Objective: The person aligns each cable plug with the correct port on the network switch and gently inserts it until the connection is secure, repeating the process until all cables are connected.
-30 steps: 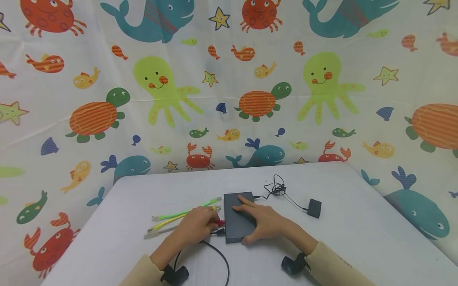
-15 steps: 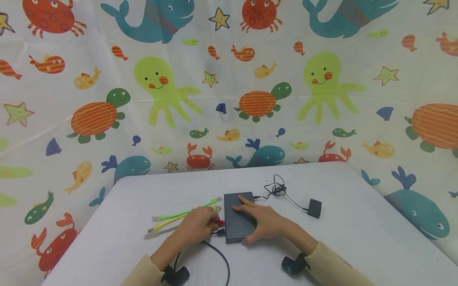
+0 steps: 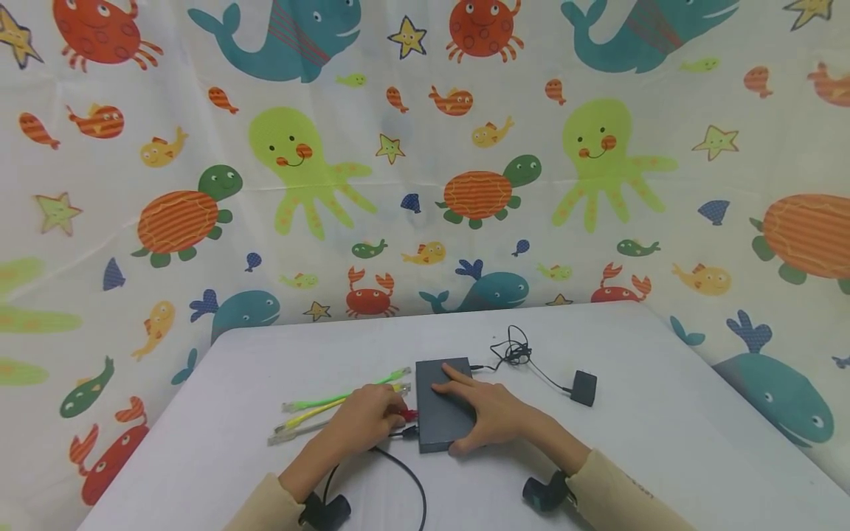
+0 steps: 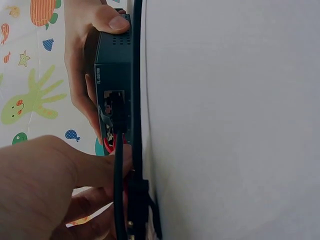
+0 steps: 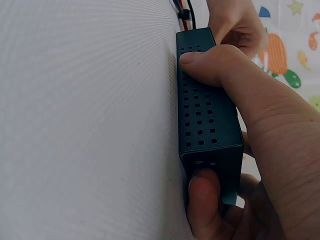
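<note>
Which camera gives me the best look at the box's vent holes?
The right wrist view: rows of vent holes show close up, partly covered by the right hand. The left wrist view catches a few, small; the head view shows the top of the box but no holes.

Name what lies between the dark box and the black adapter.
In the head view: a bundled black cable joining the dark box and black adapter, plus part of the right hand.

White table (image 3: pixel 637 413) and backdrop (image 3: pixel 425 166) (sea-creature print (image 3: pixel 478 193)) suggest a makeshift studio.
</note>
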`<state>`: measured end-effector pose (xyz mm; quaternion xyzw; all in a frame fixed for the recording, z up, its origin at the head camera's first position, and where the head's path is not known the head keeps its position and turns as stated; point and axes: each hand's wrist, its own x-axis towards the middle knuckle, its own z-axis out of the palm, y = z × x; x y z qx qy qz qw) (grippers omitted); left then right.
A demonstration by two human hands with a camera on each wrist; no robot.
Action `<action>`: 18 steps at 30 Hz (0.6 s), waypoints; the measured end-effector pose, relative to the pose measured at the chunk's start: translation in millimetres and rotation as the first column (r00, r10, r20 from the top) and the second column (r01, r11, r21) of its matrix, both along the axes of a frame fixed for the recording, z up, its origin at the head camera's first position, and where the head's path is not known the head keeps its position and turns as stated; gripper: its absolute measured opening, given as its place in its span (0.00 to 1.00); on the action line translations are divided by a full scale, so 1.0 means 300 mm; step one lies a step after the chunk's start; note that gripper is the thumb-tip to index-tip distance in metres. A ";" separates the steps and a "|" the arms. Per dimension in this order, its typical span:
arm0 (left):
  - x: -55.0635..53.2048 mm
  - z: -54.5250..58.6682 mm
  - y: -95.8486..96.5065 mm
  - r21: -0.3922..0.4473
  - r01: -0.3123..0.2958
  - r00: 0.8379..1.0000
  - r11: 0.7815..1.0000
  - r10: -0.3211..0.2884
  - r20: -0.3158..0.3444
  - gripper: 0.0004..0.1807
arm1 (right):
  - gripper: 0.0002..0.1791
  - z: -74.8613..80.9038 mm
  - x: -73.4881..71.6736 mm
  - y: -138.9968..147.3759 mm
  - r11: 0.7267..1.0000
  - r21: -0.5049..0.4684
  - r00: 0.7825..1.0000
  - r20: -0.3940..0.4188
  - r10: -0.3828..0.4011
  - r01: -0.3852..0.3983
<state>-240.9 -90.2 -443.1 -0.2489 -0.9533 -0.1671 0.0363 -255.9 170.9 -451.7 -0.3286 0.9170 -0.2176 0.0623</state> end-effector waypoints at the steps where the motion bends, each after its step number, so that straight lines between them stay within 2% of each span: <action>1: 0.001 0.000 0.000 -0.003 0.000 1.000 1.000 0.000 0.000 0.07 | 0.52 0.001 0.001 0.000 1.000 -0.002 1.000 0.001 0.000 0.000; 18: -0.009 -0.003 0.000 -0.015 0.023 1.000 1.000 -0.024 -0.006 0.07 | 0.51 0.000 0.004 -0.001 1.000 0.001 1.000 -0.011 -0.003 0.003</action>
